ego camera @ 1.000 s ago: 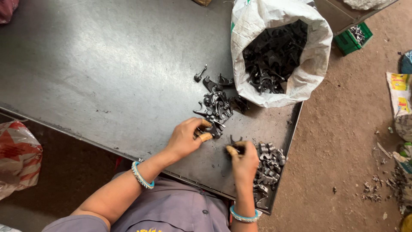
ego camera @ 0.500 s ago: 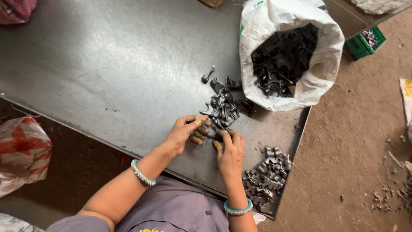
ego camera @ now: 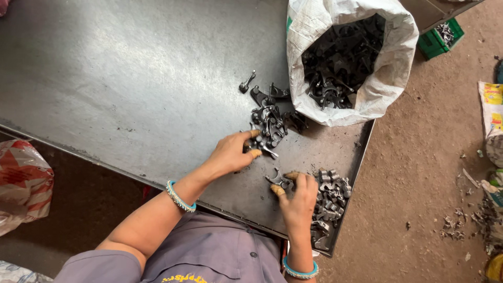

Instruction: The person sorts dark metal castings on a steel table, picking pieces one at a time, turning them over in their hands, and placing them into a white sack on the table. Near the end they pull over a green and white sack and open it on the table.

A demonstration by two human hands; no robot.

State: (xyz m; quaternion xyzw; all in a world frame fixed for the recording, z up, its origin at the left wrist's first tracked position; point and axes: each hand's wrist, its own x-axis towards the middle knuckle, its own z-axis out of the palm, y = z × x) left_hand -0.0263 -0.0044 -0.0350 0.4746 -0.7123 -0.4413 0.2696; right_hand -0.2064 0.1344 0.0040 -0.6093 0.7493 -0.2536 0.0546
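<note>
Grey sheet metal covers the desk (ego camera: 131, 78), which fills the upper left and centre of the frame down to a raised edge at the lower right. A white woven sack (ego camera: 387, 89) stands open at the upper right of the desk, full of dark metal parts (ego camera: 340, 63). Brown dirt floor (ego camera: 419, 183) runs down the right side, with a small green crate (ego camera: 437, 36) at the top right and a red and white plastic bag (ego camera: 21, 183) at the far left.

Near the centre lies a dark pile of parts (ego camera: 270, 123), just below the sack's mouth. A second, paler heap of parts (ego camera: 330, 202) sits against the desk's lower right edge.

The left hand (ego camera: 233, 152) rests at the lower edge of the dark pile, fingers curled loosely, fingertips touching a part there; whether it grips one I cannot tell. The right hand (ego camera: 298, 196) lies just beside the paler heap, thumb and forefinger pinched on a small curved piece (ego camera: 276, 180).

A single bolt-like pin (ego camera: 246, 83) lies apart, above the dark pile.
</note>
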